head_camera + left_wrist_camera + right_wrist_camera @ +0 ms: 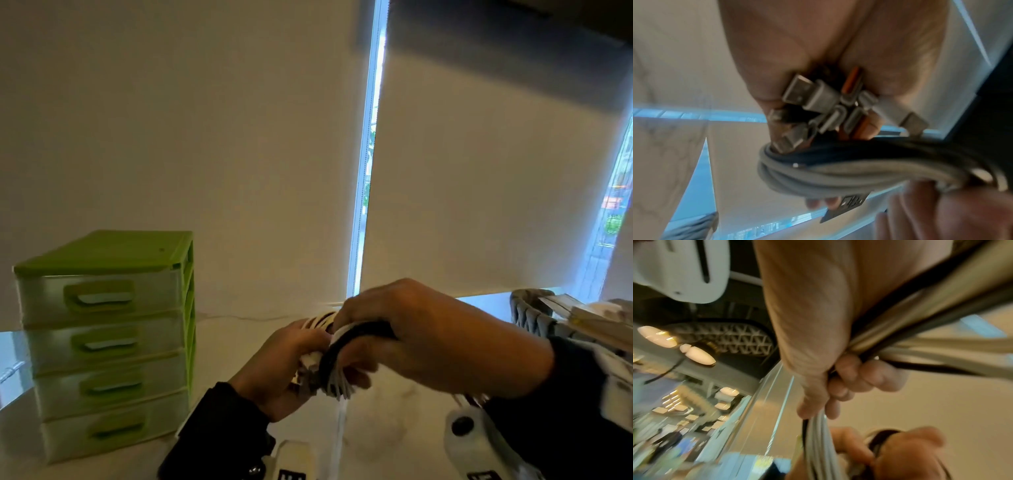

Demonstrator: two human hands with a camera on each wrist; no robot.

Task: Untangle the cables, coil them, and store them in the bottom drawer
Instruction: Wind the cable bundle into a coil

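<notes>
Both hands hold one bundle of white, grey and black cables (337, 359) above the pale table. My left hand (291, 363) grips the bundle's left side, where a cluster of USB plugs (818, 104) sticks out of its fist. My right hand (411, 335) wraps over the top of the coiled strands (900, 331), fingers curled round them. The coil's grey and black loops (828, 172) run under the plugs. The green drawer unit (106, 342) stands at the left with all its drawers pushed in; the bottom drawer (113, 431) is lowest.
A grey woven basket (534, 315) with papers sits at the right edge of the table (394, 438). Cream roller blinds (239, 154) hang behind, with window strips between them. A thin white cord (253, 318) lies along the table's back edge.
</notes>
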